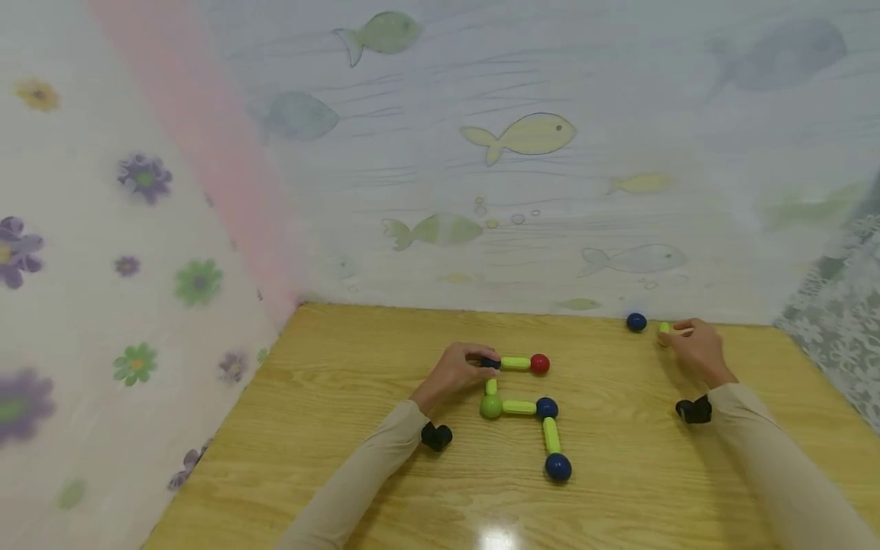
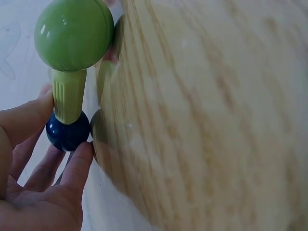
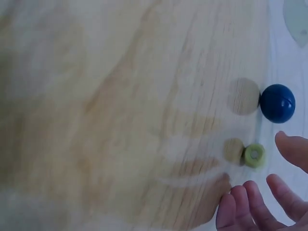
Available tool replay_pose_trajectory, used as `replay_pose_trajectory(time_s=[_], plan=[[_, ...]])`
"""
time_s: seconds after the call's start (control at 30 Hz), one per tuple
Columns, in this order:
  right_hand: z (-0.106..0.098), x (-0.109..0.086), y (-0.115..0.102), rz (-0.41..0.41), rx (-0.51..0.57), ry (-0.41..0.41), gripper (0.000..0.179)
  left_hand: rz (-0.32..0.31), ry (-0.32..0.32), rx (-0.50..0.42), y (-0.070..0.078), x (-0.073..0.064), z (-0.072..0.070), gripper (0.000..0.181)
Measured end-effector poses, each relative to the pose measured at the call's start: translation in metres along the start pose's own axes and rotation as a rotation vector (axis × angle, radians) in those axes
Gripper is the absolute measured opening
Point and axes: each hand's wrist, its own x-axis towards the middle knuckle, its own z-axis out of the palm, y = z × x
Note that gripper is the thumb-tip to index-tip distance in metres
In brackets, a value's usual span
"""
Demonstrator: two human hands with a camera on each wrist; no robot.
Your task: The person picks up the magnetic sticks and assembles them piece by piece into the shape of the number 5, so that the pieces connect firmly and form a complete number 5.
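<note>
A chain of yellow-green rods and coloured balls lies on the table, with a green ball [image 1: 491, 406], a red ball [image 1: 539, 363] and dark blue balls, one of them at the near end [image 1: 558, 467]. My left hand [image 1: 455, 373] holds the dark blue corner ball [image 2: 68, 131] between thumb and fingers, beside the rod [image 2: 68, 96] that joins the green ball. Far to the right, my right hand [image 1: 697, 351] reaches to a loose yellow-green rod [image 3: 254, 155] seen end-on. Thumb and fingers stand apart around that rod, with gaps visible in the right wrist view.
A loose dark blue ball [image 1: 636, 321] sits by the back wall, left of the loose rod. The wooden table [image 1: 309, 428] meets a fish-patterned wall [image 1: 412, 176] behind and a flowered wall [image 1: 76, 305] at left. White lace [image 1: 849, 305] hangs at right.
</note>
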Motion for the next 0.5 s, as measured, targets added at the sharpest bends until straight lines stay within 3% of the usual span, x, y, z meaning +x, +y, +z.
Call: replay_pose_trajectory(time_s=[0.13,0.23,0.5], plan=[[0.005,0.01,0.001,-0.009,-0.06,0.008,0.06,-0.009,0.008,-0.012,0.003,0.002,-0.001,0.022],[0.007,0.014,0.004,-0.028,-0.105,0.045,0.052,-0.004,0.017,-0.002,0.004,0.003,-0.001,0.02],[0.01,0.005,0.005,-0.081,-0.098,0.114,0.034,-0.03,0.006,0.009,0.001,0.003,0.002,0.019]])
